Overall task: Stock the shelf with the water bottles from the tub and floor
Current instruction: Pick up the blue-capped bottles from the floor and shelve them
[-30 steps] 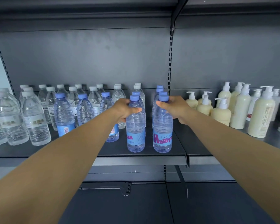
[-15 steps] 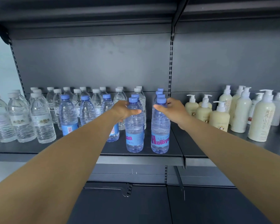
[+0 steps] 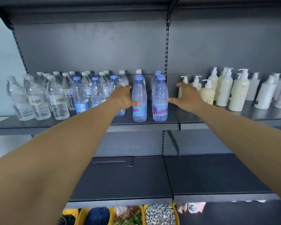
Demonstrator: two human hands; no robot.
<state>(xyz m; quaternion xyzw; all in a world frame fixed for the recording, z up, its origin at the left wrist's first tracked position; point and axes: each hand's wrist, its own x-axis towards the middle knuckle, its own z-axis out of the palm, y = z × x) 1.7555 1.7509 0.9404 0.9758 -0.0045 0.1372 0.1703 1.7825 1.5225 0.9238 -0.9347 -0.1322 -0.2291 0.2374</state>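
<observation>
Risk lies at the shelf (image 3: pixel 144 127) front edge, where two blue-capped water bottles (image 3: pixel 159 101) stand: left hand (image 3: pixel 122 99), fingers spread, seemingly touches one, right hand (image 3: pixel 186 96) spread beside the other; a careless brush could topple them off.

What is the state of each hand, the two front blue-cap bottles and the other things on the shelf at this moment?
left hand: open, beside the left front bottle, thumb at its label
right hand: open, fingers spread, holds nothing
left front bottle: upright, capped, on the shelf
right front bottle: upright, capped, free of the hand
white-cap bottles: upright, in rows
pump bottles: upright
lower shelf: bare where visible
</observation>
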